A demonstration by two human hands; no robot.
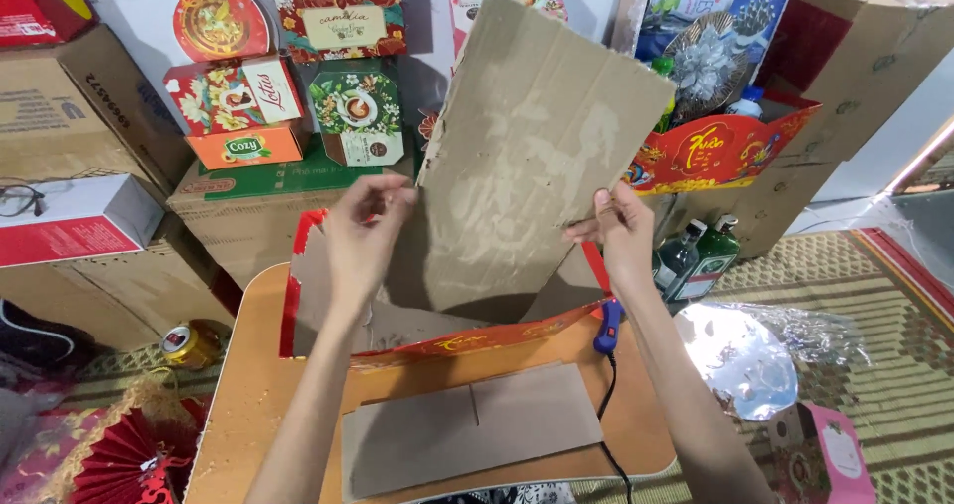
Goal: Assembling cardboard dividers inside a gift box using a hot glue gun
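- Cardboard sheet is standing tilted in the open red gift tray, lower edge going down inside it, top corner leaning away toward the stacked gift boxes behind the tray.
- Sheet is looking light and fairly stiff: corrugated, surface torn and peeled in patches, edges ragged. Probably creasing if bent hard; side edges are the sensible places to hold it.
- Left hand is pinching the sheet's left edge just above the tray's back wall, fingers closed together on the cardboard.
- Right hand is gripping the sheet's right edge above the tray's right wall, thumb in front, fingers wrapping behind; clamped on the sheet.
- Tray is sitting on a small wooden table; walls look thin and floppy.
- Second flat cardboard piece is lying on the table in front of the tray.
- Blue glue gun with black cord is resting at the tray's front right corner.
- Green glass bottles are standing right of the tray; a drink can is lying to its left.
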